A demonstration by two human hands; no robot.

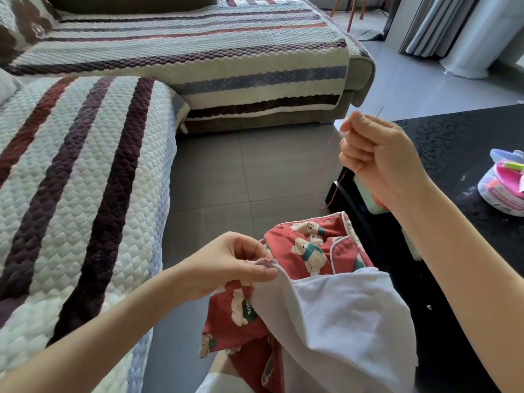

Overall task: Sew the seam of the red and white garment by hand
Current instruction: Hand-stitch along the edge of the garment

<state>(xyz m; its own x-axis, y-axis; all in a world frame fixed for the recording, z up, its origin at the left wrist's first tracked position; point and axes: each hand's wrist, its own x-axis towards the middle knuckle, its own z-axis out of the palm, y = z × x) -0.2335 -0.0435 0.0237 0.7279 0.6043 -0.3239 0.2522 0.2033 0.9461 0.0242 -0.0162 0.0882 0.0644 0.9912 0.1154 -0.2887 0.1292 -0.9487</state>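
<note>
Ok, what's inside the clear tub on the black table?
Inside the tub, pink, green and orange bits show; its printed wall and the picture's edge hide the rest.

Bare-armed, skin uncovered right up to the frame edges; left hand (226, 263) and right hand (378, 156) with short, plain nails

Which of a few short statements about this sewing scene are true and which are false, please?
1. The right hand is raised and holds a needle with red thread. True.
2. The left hand hangs empty. False: it pinches the edge of the garment.
3. The garment is printed with bears. True.
4. The plastic container rests on the garment. False: it sits on the dark table.
</note>
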